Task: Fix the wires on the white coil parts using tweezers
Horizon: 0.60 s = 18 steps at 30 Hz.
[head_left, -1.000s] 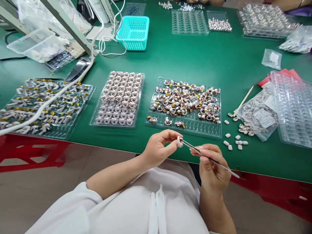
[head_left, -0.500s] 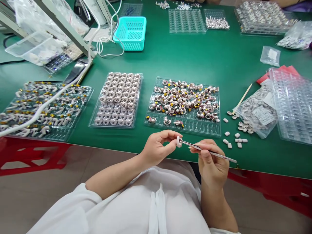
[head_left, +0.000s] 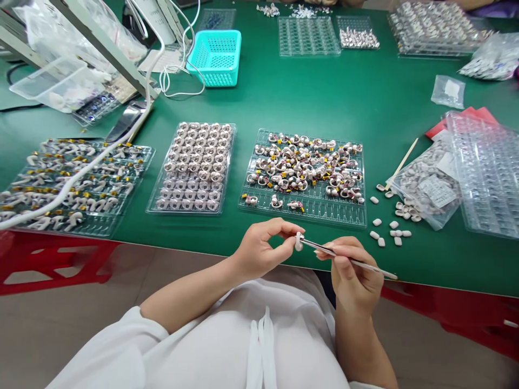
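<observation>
Between thumb and forefinger, my left hand (head_left: 263,247) pinches a small whitish earpiece part (head_left: 299,241) over the table's front edge. My right hand (head_left: 357,267) is closed around slim metal tweezers (head_left: 357,263), whose tips meet the earpiece part; what lies between the tips is too small to make out. Just beyond my hands is a clear tray (head_left: 344,216) heaped with small whitish parts with wires and yellow tabs. Left of it, another clear tray (head_left: 151,209) holds rows of whitish shells. Several small whitish caps (head_left: 394,225) lie loose to the right.
A bag of whitish caps (head_left: 421,173), a thin stick (head_left: 405,156) and empty clear trays (head_left: 482,178) lie at the right. A turquoise basket (head_left: 217,78) stands behind. At the left are a part-filled tray (head_left: 101,229), a white cable (head_left: 89,156) and a metal frame (head_left: 105,46).
Both hands have shifted slightly toward me with the earpiece part and tweezers, and the tweezers slant a little more. The view has moved slightly; the trays stay in place.
</observation>
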Each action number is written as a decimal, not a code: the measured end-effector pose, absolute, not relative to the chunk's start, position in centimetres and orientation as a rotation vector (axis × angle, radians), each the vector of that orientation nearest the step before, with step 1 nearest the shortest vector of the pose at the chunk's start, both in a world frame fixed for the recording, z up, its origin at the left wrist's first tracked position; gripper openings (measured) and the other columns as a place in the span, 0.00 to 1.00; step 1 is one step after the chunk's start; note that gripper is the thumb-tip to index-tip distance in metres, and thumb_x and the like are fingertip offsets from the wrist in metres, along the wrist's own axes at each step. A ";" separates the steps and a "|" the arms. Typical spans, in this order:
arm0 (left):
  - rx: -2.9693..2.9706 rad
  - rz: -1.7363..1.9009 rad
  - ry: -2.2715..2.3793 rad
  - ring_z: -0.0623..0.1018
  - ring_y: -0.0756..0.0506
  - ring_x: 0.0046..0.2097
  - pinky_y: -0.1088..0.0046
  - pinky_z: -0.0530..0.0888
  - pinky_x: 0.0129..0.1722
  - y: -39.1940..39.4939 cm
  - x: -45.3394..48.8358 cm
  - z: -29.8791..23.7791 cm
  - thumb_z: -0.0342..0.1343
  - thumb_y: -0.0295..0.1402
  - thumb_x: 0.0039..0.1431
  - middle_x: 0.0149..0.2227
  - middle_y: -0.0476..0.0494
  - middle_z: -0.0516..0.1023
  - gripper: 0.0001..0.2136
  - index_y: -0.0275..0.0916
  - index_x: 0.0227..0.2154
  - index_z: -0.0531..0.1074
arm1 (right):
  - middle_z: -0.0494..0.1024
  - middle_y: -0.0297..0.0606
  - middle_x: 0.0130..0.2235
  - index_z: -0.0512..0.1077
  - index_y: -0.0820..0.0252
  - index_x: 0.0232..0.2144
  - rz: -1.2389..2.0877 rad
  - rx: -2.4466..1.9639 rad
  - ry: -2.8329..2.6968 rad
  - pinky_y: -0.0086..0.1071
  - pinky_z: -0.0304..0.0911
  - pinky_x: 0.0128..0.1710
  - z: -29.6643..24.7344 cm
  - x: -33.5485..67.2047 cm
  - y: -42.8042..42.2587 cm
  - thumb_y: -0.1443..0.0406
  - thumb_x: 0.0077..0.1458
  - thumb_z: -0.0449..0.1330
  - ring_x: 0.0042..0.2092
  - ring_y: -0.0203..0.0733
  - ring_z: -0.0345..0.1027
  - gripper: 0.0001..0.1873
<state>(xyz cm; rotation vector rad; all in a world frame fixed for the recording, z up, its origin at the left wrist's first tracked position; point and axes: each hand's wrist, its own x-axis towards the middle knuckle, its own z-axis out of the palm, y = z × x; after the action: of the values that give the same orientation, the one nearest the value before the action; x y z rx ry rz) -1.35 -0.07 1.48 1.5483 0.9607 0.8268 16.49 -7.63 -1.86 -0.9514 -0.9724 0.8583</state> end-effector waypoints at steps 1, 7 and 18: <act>1.619 0.859 0.949 0.79 0.47 0.32 0.73 0.76 0.35 -0.1 -1.3 1.4 0.57 0.26 0.57 0.30 0.41 0.84 0.08 0.34 0.37 0.80 | 0.76 0.37 0.38 0.80 0.53 0.41 0.895 -0.959 -0.907 0.36 0.80 0.32 -1.8 16.4 -7.5 0.68 0.62 0.61 0.35 0.39 0.79 0.09; 1.715 0.908 0.893 0.78 0.47 0.33 0.72 0.75 0.36 0.0 -1.4 1.4 0.56 0.25 0.59 0.30 0.41 0.84 0.08 0.34 0.38 0.80 | 0.76 0.34 0.35 0.80 0.54 0.38 1.126 -0.954 -0.685 0.28 0.77 0.30 -2.1 16.3 -6.9 0.64 0.63 0.62 0.33 0.35 0.78 0.06; 1.382 0.743 0.897 0.80 0.47 0.33 0.73 0.76 0.35 0.0 -1.6 1.5 0.58 0.30 0.60 0.32 0.40 0.83 0.08 0.33 0.38 0.79 | 0.76 0.38 0.37 0.81 0.51 0.40 0.978 -0.877 -0.944 0.37 0.78 0.32 -2.6 16.8 -7.6 0.65 0.62 0.62 0.36 0.40 0.77 0.07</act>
<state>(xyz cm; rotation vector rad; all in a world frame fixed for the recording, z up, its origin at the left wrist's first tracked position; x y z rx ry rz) -1.65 -0.02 1.51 1.3816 0.8965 0.7434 16.80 -7.64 -2.61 -0.8774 -0.9442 0.9779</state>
